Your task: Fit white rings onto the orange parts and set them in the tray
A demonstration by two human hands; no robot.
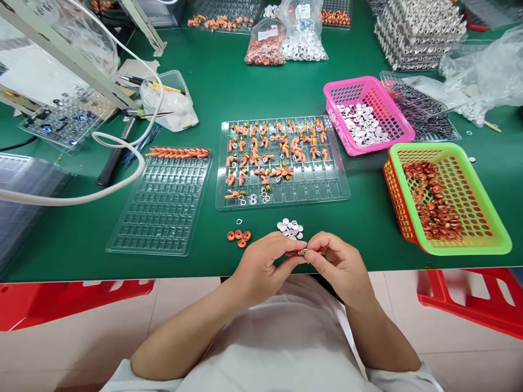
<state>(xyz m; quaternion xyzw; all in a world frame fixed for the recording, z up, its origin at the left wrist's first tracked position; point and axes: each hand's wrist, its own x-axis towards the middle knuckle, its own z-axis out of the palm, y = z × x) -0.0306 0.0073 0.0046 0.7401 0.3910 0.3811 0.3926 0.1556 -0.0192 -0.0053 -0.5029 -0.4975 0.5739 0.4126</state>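
Observation:
At the table's front edge my left hand [265,264] and my right hand [337,264] meet, fingertips pinched round a small orange part with a silvery ring [303,252]. Fingers cover most of that part. White discs [290,227] lie in a loose pile just beyond the hands. Left of them are several copper-coloured round pieces [239,236] and one small ring [239,221]. Farther back, a clear compartment tray [318,190] holds orange curved parts and, in its front row, white rings. A second clear tray [153,218] at the left has a row of orange parts [177,153] along its back.
At the right stand a pink basket [394,126] of white discs and a green basket [488,207] of copper-coloured pieces. Bags [265,46] and stacked trays [419,32] lie behind. A white cable [73,200] and a hammer [116,155] are at the left.

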